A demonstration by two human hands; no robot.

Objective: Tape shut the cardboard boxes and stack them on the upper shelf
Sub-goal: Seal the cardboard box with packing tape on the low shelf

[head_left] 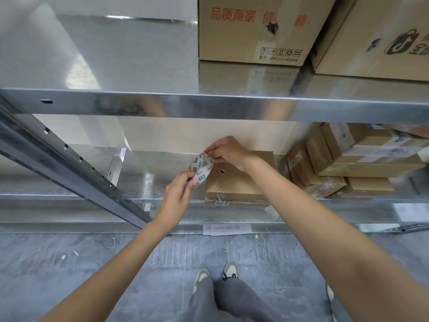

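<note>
1. Both hands are up at the lower shelf [69,201], sharing a roll of tape [200,169] held in the air.
2. The left hand [176,196] pinches the roll's near edge, thumb on top.
3. The right hand [226,151] pinches the far edge with curled fingertips.
4. Just behind the roll, a flat box [239,180] with a small hole lies on the lower shelf.
5. More boxes [352,159] are piled to its right.
6. Up on the upper shelf [139,105], a box with red print [253,29] stands beside another box [380,36].
</note>
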